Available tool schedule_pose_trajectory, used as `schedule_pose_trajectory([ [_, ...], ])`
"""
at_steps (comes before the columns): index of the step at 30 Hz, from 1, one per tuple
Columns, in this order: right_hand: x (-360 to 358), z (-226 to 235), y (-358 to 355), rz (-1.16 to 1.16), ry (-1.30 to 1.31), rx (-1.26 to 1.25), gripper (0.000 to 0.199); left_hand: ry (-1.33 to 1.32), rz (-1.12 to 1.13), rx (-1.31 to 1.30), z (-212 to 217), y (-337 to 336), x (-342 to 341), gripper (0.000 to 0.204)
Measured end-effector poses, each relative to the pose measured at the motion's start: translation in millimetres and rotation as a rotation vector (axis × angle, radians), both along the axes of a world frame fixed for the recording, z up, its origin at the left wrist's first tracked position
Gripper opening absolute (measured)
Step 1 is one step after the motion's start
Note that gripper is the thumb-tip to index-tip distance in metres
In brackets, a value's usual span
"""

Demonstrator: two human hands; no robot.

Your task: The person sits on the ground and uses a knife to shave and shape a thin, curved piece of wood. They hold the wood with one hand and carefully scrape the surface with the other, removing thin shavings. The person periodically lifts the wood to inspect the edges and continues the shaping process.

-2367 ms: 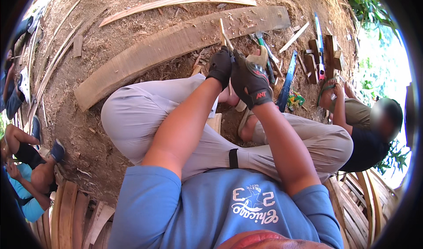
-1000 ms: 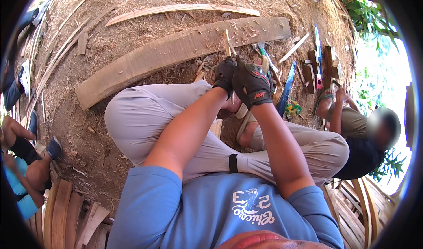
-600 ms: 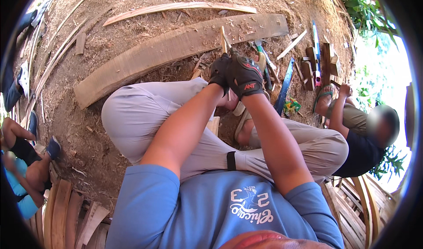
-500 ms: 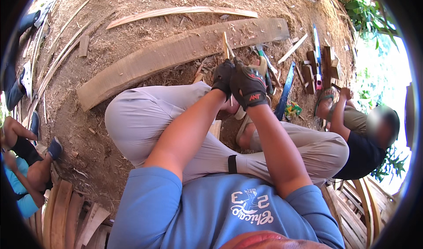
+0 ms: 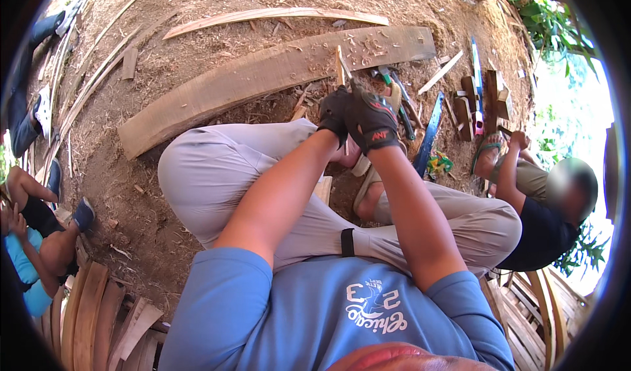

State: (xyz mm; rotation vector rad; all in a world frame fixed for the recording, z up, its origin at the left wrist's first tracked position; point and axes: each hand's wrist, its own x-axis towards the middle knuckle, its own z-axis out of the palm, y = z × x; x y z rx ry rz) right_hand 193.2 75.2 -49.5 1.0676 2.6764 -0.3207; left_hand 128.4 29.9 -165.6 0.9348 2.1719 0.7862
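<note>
My left hand [image 5: 334, 111], in a black glove, is closed around the lower end of a thin pale wood strip [image 5: 339, 65] that points away from me. Close against it, my right hand [image 5: 370, 118], gloved in black with red trim, grips a narrow knife [image 5: 346, 70]. The knife's greyish blade slants up to the strip and seems to touch it; its handle is hidden in the glove. Just beyond both hands lies a long curved plank [image 5: 263, 75] strewn with curled shavings. A hammer [image 5: 388, 82] lies on the ground right of my right hand.
A blue handsaw [image 5: 429, 131] and dark wood blocks [image 5: 470, 101] lie to the right, near a crouching person [image 5: 545, 200]. Another person [image 5: 39, 246] sits at the left. Stacked curved boards [image 5: 92, 318] fill the lower left. A long slat [image 5: 276, 16] lies beyond the plank.
The knife's blade has shifted slightly along the wood strip, and the strip stands a little more upright. Both hands stay close together. The person at the left has raised a hand.
</note>
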Motion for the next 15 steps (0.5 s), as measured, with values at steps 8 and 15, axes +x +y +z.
schedule_pose_trajectory([
  [8,-12,32,0,0.050,0.060,-0.106,0.035,0.076,-0.068,0.136,-20,-6,7,0.033],
  [15,-32,-31,33,0.053,-0.023,-0.068,0.029,-0.408,0.241,0.260,18,-7,7,0.021],
])
